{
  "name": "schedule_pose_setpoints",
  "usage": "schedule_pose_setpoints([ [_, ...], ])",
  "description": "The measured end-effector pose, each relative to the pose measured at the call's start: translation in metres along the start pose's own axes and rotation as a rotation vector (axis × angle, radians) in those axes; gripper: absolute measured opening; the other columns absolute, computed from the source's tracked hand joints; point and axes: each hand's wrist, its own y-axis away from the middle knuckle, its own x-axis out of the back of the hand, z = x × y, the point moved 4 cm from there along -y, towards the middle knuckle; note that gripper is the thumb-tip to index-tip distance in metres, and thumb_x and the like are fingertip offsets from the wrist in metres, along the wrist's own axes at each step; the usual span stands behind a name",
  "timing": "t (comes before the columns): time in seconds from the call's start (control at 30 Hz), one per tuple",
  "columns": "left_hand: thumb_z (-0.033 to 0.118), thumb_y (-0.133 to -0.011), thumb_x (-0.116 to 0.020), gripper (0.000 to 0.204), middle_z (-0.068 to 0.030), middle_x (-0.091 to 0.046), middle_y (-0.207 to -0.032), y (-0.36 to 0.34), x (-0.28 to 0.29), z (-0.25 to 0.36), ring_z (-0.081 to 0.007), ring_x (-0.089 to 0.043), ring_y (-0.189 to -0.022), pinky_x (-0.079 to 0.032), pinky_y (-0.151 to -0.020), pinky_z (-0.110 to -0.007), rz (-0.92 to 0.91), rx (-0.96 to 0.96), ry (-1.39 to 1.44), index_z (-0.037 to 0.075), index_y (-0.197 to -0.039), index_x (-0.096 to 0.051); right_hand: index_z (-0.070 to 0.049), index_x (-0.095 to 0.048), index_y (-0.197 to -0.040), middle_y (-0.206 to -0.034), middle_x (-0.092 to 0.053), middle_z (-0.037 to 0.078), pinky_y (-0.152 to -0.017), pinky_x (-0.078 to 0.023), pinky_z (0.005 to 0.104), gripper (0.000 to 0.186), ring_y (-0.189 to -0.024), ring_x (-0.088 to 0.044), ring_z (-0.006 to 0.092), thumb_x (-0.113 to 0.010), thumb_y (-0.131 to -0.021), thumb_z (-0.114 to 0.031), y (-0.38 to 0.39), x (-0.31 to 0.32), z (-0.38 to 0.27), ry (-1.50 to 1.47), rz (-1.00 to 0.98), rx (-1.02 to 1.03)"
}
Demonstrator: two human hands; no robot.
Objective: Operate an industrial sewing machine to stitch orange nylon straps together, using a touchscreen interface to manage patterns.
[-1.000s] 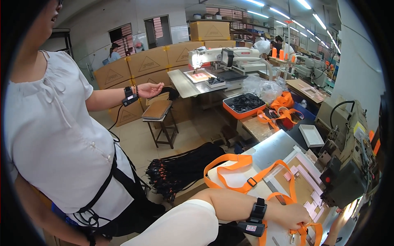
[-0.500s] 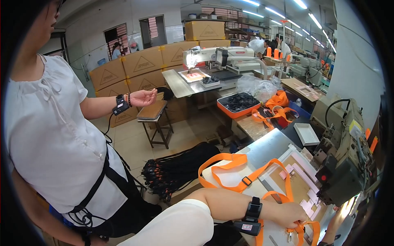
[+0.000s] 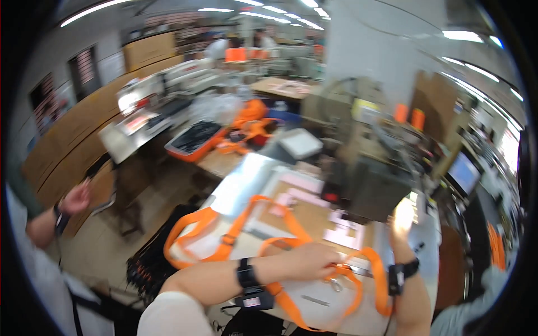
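- Left hand [image 3: 314, 261], 5 o'clock from view centre: fingers clamped on orange strap [image 3: 294, 224].
- Strap: looped over worktop [image 3: 358, 325], spanning 9 to 4 o'clock around that hand; black buckle [image 3: 228, 239] at 9, metal clip [image 3: 336, 285] just beside at 4.
- Right hand [image 3: 401, 219], view's 4 o'clock, near dark machine head [image 3: 374, 187]; glare, fingers' state cannot be told.

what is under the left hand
Orange strap comes out from under the left hand and wrist, with a pale work surface below. Whatever the palm covers cannot be seen.
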Motion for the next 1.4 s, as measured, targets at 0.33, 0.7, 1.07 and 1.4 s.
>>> schedule_pose_setpoints([
  [0.33, 0.017, -0.084, -0.058, 0.016, -0.0108, -0.061, -0.085, -0.018, 0.001, 0.016, -0.03, -0.059, -0.083, -0.047, -0.071, -0.04, -0.179, -0.079, -0.059, 0.005, -0.094, -0.061, -0.008, -0.055, -0.104, -0.071, -0.056, -0.001, -0.051, -0.044, 0.0214, 0.015, -0.056, -0.05, 0.0052, -0.053, -0.096, -0.02, 0.018, 0.038, -0.047, -1.145, -0.001, -0.132],
  [0.7, 0.014, -0.082, -0.063, 0.015, -0.011, -0.063, -0.084, -0.021, 0.006, 0.032, -0.0295, -0.061, -0.079, -0.048, -0.069, -0.037, -0.183, 0.098, -0.075, 0.003, -0.093, -0.064, -0.001, -0.058, -0.117, -0.109, -0.067, 0.011, -0.088, -0.046, 0.029, 0.029, -0.1, -0.063, 0.0175, -0.057, -0.089, -0.008, 0.025, 0.052, -0.068, -1.066, -0.109, 0.031],
  [1.07, 0.009, -0.078, -0.067, 0.014, -0.0115, -0.061, -0.08, -0.016, 0.005, 0.021, -0.0285, -0.06, -0.075, -0.048, -0.067, -0.034, -0.124, 0.051, -0.106, 0.001, -0.089, -0.063, -0.006, -0.055, -0.112, -0.097, -0.064, 0.013, -0.079, -0.047, 0.0341, 0.026, -0.088, -0.061, 0.0278, -0.057, -0.089, -0.017, 0.013, 0.033, -0.061, -0.905, 0.004, 0.195],
  [1.4, 0.003, -0.077, -0.066, 0.013, -0.0123, -0.06, -0.079, -0.023, -0.001, 0.028, -0.0262, -0.06, -0.073, -0.047, -0.066, -0.031, -0.128, 0.104, -0.097, -0.001, -0.088, -0.062, -0.009, -0.054, -0.108, -0.095, -0.064, 0.014, -0.08, -0.046, 0.037, 0.025, -0.089, -0.058, 0.0352, -0.056, -0.09, -0.026, 0.02, 0.045, -0.063, -0.961, 0.039, 0.275],
])
